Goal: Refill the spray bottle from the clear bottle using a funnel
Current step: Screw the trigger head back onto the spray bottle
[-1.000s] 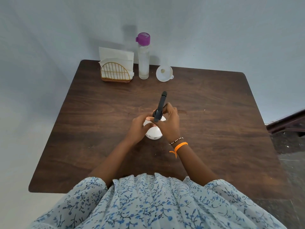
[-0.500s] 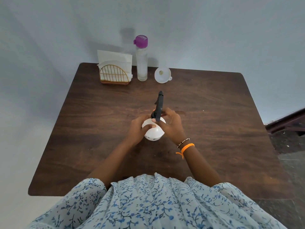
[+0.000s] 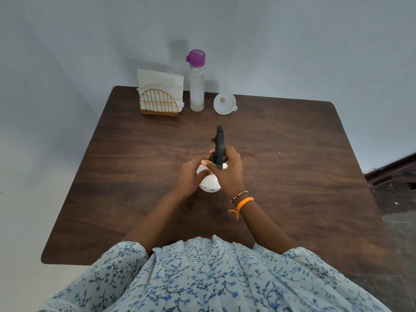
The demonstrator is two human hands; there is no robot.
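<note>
L hand [image 3: 189,176] grips white spray bottle [image 3: 210,184]; R hand [image 3: 227,174] clamps its black spray head [image 3: 219,147].

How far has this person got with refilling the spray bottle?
Early days. Nothing is poured yet. In hand: the left hand holds the white spray bottle while the right hand grips its black spray head, seemingly unscrewing it. Left: the funnel lies unused, and the clear bottle stands capped.

Two bottles [image 3: 197,86] [image 3: 210,182], one funnel [image 3: 225,103], one napkin holder [image 3: 160,104].
</note>
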